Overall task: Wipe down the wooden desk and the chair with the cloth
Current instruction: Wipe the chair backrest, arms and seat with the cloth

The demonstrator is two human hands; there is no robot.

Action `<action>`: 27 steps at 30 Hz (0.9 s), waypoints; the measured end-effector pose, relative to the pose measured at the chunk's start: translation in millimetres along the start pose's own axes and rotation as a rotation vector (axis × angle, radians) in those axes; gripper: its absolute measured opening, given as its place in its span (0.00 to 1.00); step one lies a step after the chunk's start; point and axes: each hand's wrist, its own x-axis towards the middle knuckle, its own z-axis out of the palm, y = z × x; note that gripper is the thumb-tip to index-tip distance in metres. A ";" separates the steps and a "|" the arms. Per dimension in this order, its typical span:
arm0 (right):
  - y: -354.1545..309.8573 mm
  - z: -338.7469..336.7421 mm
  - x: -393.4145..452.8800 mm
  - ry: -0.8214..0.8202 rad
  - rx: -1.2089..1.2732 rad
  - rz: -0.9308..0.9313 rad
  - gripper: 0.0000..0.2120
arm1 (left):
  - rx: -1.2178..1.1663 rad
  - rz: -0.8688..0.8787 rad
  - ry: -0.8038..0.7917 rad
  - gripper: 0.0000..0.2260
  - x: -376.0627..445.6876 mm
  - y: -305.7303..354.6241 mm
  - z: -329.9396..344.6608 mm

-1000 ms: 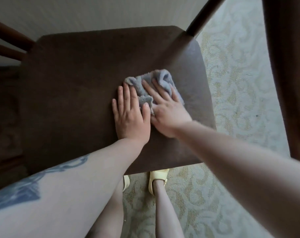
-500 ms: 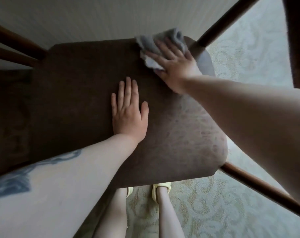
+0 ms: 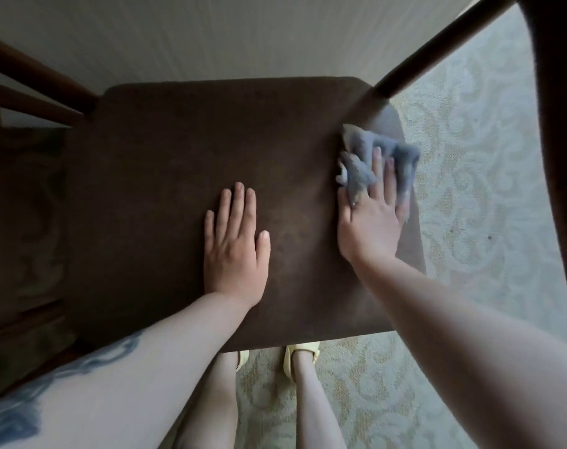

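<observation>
The chair's brown upholstered seat (image 3: pixel 165 176) fills the middle of the view. My left hand (image 3: pixel 235 247) lies flat on the seat near its centre, fingers straight and together, holding nothing. My right hand (image 3: pixel 371 228) presses a crumpled grey cloth (image 3: pixel 360 170) against the seat's right edge. Its fingers are stretched out over the cloth, and part of the cloth bunches up over the index-finger side. The desk is not in view.
A dark wooden chair post (image 3: pixel 437 47) rises at the seat's back right corner and wooden rails (image 3: pixel 32 79) at the back left. A dark wooden panel (image 3: pixel 561 124) stands at the far right. Patterned pale carpet (image 3: pixel 470 222) surrounds the chair; my feet in yellow slippers (image 3: pixel 301 351) stand below the seat's front edge.
My right hand has swept the cloth from the seat's back right corner forward along the right edge. My left hand has stayed flat in place.
</observation>
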 end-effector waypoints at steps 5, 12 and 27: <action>-52.5 29.8 -140.6 -0.115 0.053 -0.348 0.29 | -0.047 -0.125 0.057 0.28 -40.8 -4.1 7.8; -8.3 9.9 -64.4 -0.105 -0.020 -0.162 0.27 | -0.036 -0.281 0.087 0.26 -71.0 -36.6 1.5; -89.4 24.0 -130.9 -0.173 -0.151 -0.699 0.25 | -0.204 -0.681 0.295 0.27 -124.7 -107.2 -4.2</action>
